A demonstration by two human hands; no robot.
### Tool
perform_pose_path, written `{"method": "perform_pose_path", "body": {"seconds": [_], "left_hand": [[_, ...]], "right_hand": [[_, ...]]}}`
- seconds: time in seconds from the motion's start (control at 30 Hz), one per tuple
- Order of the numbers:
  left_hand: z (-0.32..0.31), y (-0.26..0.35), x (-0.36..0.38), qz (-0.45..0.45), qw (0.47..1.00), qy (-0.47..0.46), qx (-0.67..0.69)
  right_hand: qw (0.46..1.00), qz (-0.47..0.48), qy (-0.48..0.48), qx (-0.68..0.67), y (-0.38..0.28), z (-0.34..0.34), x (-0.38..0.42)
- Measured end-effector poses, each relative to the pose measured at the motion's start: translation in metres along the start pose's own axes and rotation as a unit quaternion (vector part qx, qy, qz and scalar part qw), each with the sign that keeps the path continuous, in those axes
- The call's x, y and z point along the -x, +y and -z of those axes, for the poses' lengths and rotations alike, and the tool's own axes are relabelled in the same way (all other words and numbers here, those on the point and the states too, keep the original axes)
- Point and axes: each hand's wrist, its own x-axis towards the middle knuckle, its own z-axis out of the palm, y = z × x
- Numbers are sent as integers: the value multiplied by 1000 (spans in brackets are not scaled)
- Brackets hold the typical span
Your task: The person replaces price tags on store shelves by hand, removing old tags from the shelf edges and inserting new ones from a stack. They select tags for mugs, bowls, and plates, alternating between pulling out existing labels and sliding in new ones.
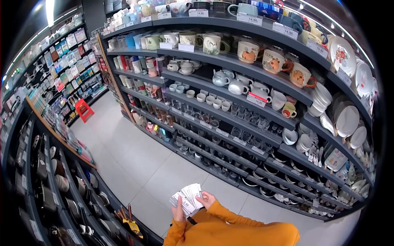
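Observation:
Low in the head view, a fanned stack of white price labels [189,196] with printed numbers is held between my two hands. My left hand [178,212] grips the lower left side of the fan, its thumb lying over the labels. At the upper right edge, my right hand [206,199] pinches some of the labels between thumb and fingers. Both arms are in mustard-yellow sleeves. How many labels there are cannot be counted.
A long dark shelf unit [230,96] curves ahead, bearing mugs [211,44], teapots [238,87], glasses and plates [347,121]. Pans stand on shelves at left, near wooden-handled tools [130,223]. A red step stool [83,110] is on the tiled floor [162,176].

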Motion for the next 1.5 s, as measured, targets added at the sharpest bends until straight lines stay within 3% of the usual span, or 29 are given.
{"method": "perform_pose_path", "body": {"seconds": [0.03, 0.1, 0.23, 0.33, 0.43, 0.53, 0.57, 0.6, 0.67, 0.73, 0.8, 0.87, 0.93, 0.97, 1.0, 1.07, 1.13, 1.2, 1.23, 1.27, 1.33, 1.47, 1.5], "left_hand": [[-3, 15, 1, 42, 998, -25, 32], [-6, 32, -9, 30, 997, -16, 69], [-15, 49, -36, 16, 994, -70, 79], [-23, 31, -70, 61, 993, -92, 35], [-35, 29, -98, 74, 993, -88, -41], [-48, 9, -130, 7, 984, -107, -141], [-56, 5, -139, -21, 979, -113, -169], [-65, 3, -144, -48, 972, -117, -197], [-92, 6, -144, -59, 989, -69, -120], [-115, 18, -147, -71, 996, -27, -48], [-105, 26, -164, 132, 980, -146, 32], [-96, 31, -177, 294, 909, -278, 97], [-90, 35, -187, 254, 911, -325, -16], [-90, 41, -188, 240, 911, -331, -47], [-89, 48, -190, 225, 910, -338, -79], [-83, 52, -192, 221, 918, -317, -86], [-57, 54, -202, 240, 910, -319, -115], [-14, 59, -218, 336, 861, -339, -174], [13, 61, -226, 409, 834, -348, -126], [26, 73, -229, 480, 800, -352, -75], [53, 95, -235, 417, 804, -407, -118], [92, 124, -256, 276, 798, -458, -278], [95, 137, -259, 272, 802, -444, -291]], "right_hand": [[999, -13, 46, -12, 1, 0, -6], [990, -35, 133, -41, -3, -1, -22], [998, -53, 23, 26, 18, -11, -45], [986, -35, -113, -117, 49, -26, -64], [938, -211, -12, -276, 71, -22, -94], [864, -360, 38, -350, -39, -22, -111], [855, -372, 36, -359, -18, -10, -123], [899, -313, 23, -307, -18, -5, -128], [961, -195, -2, -193, -17, 3, -129], [972, -176, 7, -157, -19, 7, -135], [971, -157, 39, -174, -25, 0, -137], [956, -211, 62, -195, -27, -5, -140], [942, -266, 78, -187, -40, -14, -139], [960, -236, 55, -141, -35, -16, -138], [970, -233, 65, -4, -32, -19, -136], [935, -219, 88, 265, -29, -27, -135], [939, -95, 208, 258, 1, -42, -127], [915, -137, 233, 300, -16, -67, -119], [929, -75, 275, 235, -2, -82, -115], [942, -72, 287, 159, 7, -100, -114], [951, -63, 303, 5, 25, -134, -114], [928, -67, 366, 29, 76, -181, -119], [916, -113, 378, -75, 28, -201, -120]]}}
